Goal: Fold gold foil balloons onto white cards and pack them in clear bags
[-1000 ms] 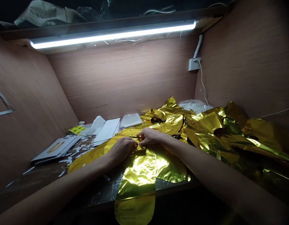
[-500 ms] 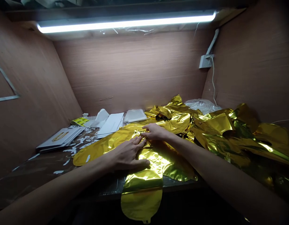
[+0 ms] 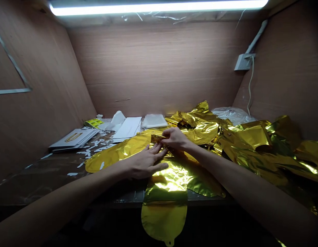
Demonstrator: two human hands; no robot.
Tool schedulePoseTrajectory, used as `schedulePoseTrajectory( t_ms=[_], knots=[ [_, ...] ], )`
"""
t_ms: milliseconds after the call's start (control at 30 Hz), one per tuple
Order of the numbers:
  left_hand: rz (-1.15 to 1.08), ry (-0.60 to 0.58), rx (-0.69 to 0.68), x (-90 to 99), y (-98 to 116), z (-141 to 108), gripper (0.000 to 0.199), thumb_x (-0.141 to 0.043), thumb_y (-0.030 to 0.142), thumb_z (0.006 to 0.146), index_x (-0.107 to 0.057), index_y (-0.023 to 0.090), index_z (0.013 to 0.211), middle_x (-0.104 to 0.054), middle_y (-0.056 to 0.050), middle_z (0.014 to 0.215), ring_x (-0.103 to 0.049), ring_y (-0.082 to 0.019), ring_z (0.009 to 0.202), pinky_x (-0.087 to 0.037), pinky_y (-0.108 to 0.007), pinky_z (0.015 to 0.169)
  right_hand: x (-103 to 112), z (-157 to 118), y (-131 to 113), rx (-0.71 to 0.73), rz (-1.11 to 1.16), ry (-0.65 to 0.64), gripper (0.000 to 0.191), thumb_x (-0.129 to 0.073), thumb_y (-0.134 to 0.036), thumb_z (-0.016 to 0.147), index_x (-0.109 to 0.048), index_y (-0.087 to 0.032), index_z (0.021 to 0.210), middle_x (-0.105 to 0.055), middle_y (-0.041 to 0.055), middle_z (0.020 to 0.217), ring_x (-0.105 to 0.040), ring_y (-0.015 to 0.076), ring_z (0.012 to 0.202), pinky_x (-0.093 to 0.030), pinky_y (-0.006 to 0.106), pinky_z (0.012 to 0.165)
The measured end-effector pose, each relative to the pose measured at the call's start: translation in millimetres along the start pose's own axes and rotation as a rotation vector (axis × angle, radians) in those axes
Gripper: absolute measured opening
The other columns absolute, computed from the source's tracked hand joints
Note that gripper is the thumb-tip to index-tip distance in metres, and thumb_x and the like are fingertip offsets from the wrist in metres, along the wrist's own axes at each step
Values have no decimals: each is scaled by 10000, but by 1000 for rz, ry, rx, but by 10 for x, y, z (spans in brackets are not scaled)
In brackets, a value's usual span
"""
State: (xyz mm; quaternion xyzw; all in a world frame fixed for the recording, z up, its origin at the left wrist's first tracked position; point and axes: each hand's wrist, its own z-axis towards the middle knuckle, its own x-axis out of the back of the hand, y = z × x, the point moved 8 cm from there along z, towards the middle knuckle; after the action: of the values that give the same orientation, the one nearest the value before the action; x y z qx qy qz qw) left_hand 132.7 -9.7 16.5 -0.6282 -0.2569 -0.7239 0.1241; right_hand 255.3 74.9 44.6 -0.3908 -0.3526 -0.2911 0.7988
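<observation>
A flat gold foil balloon (image 3: 165, 202) lies before me, its rounded end with a small tab hanging over the table's front edge. My left hand (image 3: 145, 163) rests on the foil, fingers stretched out and thumb apart, pressing it down. Just beyond those fingertips, my right hand (image 3: 174, 139) pinches a crumpled part of the same balloon between thumb and bent fingers. Another yellow-gold lobe of foil (image 3: 110, 156) spreads to the left beneath my left hand; whether it belongs to the same balloon I cannot tell.
More gold foil balloons (image 3: 241, 140) are heaped to the right. A stack of white cards (image 3: 74, 139) with a gold U sits at the left, near white paper sheets (image 3: 128, 128) and scattered white scraps (image 3: 90, 151). Clear plastic (image 3: 232, 115) lies behind. Wooden walls (image 3: 154, 68) enclose the table.
My right hand's fingers have curled in from a more stretched pose and draw the foil up beside my left fingertips. The view has tipped down and shifted left.
</observation>
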Motion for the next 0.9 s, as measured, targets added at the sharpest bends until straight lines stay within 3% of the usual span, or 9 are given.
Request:
schedulePoseTrajectory(
  t_ms=[133,200,267,367,467,567,667,767,900],
  knots=[
    [-180,130,69,123,-205,26,376,-467,415,1025,-722,234,1234,-724,-72,1257,-669,-246,1082,-462,-336,931,53,-95,-136,191,-74,31,100,-685,-219,787,-685,-162,705,-601,-14,628,-470,104,596,-341,241,630],
    [-186,310,187,249,-388,-6,251,-654,406,909,-745,200,1020,-749,-55,1000,-668,-223,886,-482,-316,814,66,-142,-172,243,-120,25,72,-674,-211,806,-692,-170,750,-627,-1,666,-481,114,614,-346,248,651],
    [-93,510,287,379,-515,-79,316,-796,413,766,-695,178,952,-698,-64,971,-633,-245,904,-488,-336,817,51,-190,-235,309,-201,2,69,-652,-209,832,-691,-176,785,-652,20,722,-492,130,648,-340,263,665],
    [16,650,259,456,-499,-127,535,-845,374,695,-650,180,1154,-638,-105,1177,-573,-299,1119,-479,-407,964,-44,-271,-375,429,-341,-72,125,-589,-200,889,-684,-178,810,-678,50,807,-509,153,703,-327,284,665],
    [-16,527,120,361,-405,-47,418,-723,309,828,-675,236,1237,-638,-86,1307,-551,-283,1241,-427,-409,1079,-162,-354,-517,521,-406,-143,205,-511,-181,956,-707,-177,896,-704,73,907,-537,167,766,-336,295,669],
    [-56,312,84,205,-393,28,259,-559,255,933,-762,259,1093,-741,-61,1149,-656,-246,1068,-471,-348,969,-225,-393,-596,532,-439,-165,270,-473,-188,994,-723,-205,1093,-703,73,998,-515,152,722,-317,302,628],
    [18,245,116,178,-430,39,322,-515,166,902,-784,258,1055,-779,-61,1025,-685,-233,887,-465,-325,826,-228,-382,-597,487,-459,-167,295,-489,-235,997,-717,-243,1184,-682,68,1025,-454,129,632,-287,306,585],
    [146,219,156,198,-468,43,343,-518,137,864,-793,257,1031,-770,-63,866,-656,-238,761,-426,-334,744,-207,-362,-574,473,-421,-204,279,-548,-214,934,-744,-238,1131,-677,63,964,-481,134,643,-312,301,601],
    [176,220,189,218,-523,59,335,-529,181,889,-784,274,1084,-730,-65,794,-631,-253,742,-411,-344,746,-140,-363,-540,468,-371,-289,179,-598,-152,834,-770,-202,832,-684,59,887,-554,153,708,-376,301,668]
  ],
)
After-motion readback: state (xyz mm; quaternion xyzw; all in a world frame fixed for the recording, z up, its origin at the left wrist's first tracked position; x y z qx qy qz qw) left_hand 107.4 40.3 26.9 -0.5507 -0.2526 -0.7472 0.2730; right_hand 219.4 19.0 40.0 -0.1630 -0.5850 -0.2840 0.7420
